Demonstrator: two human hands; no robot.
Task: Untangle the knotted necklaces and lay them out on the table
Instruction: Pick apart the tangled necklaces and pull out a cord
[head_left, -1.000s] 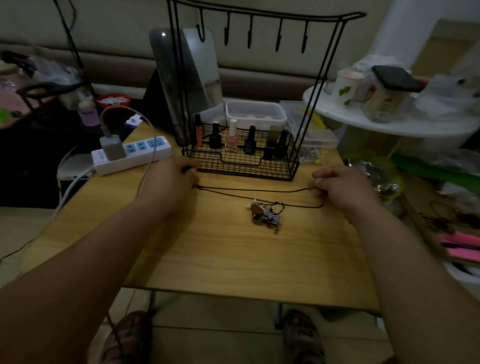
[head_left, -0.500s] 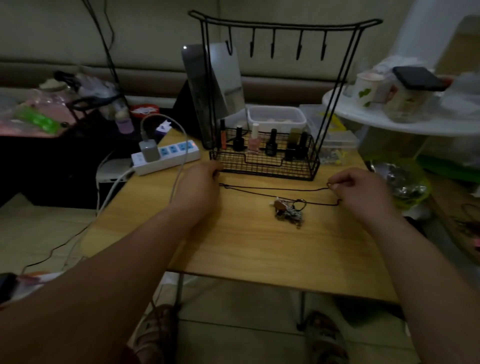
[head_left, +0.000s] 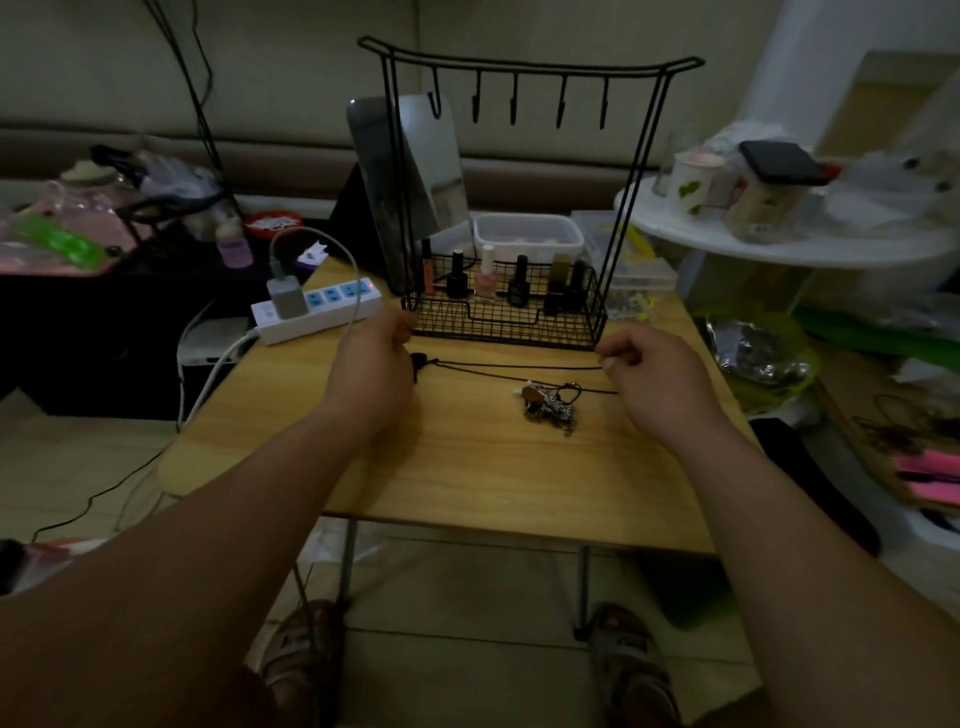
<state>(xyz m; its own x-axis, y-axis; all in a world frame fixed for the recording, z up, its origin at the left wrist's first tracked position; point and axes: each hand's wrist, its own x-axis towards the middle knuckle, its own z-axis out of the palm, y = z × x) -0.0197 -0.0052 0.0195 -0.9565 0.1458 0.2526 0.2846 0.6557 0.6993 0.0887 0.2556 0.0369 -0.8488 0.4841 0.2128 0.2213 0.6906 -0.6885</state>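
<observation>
Right hand (head_left: 660, 379) pinches cord (head_left: 519, 367); left hand (head_left: 374, 364) curled, hold unclear. Pulling harder could tighten any tangle at pendants (head_left: 550, 406) between them.

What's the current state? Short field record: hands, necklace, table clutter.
left hand: curled, at left end of thin black necklace cord; hold unclear
right hand: fingertips pinch the cord's right end
cord: two strands stretched between the hands, on light wooden table
metal pendant cluster: on table, at lower strand
black wire rack: behind cord, holds nail polish bottles
</observation>
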